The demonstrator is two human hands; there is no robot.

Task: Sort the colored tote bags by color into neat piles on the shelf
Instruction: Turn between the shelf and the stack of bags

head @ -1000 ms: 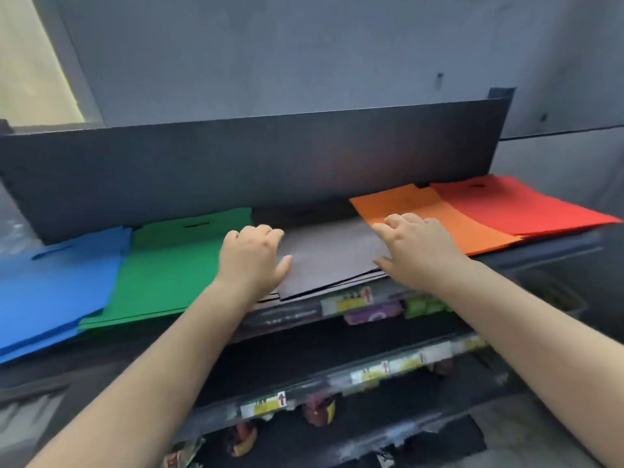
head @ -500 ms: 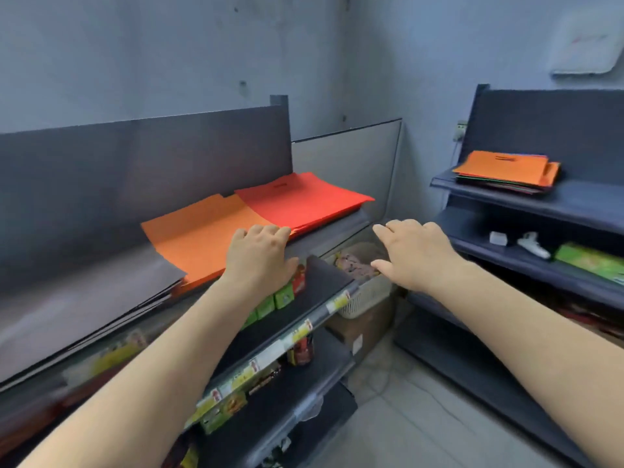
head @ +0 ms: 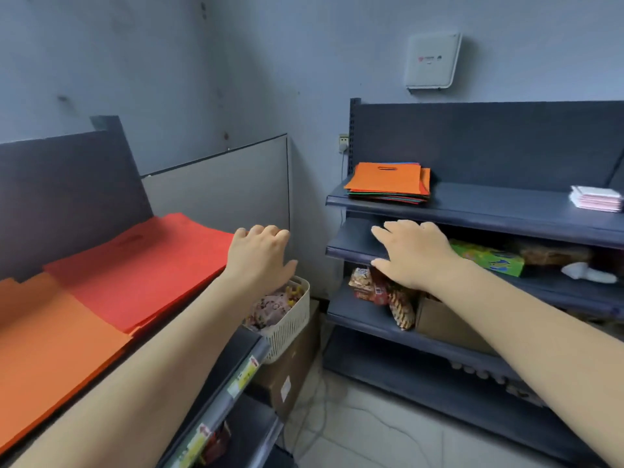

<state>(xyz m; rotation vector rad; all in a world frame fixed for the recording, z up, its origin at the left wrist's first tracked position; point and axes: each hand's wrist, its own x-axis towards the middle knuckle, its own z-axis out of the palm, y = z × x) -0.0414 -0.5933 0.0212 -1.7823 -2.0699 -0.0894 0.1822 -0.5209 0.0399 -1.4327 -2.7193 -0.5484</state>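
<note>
Both hands (head: 337,258) now off sorted piles (head: 135,265)

Two flat bag piles (head: 135,265) are laid side by side on the left shelf (head: 250,363). A mixed stack (head: 388,184) is set on the right shelf's top board (head: 506,211). A basket (head: 290,319) is placed between the shelves, atop a carton (head: 293,369).

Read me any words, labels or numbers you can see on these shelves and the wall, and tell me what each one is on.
Nothing reads clearly enough to quote.
White wall box: small red logo and a dark mark, too small to read.
Shelf-edge price tags: yellow and red print, blurred.
Green box: colourful print, illegible.
Snack packets: lettering too blurred.
Cardboard box sticker: too small.
Orange tote bags: no print visible.
</note>
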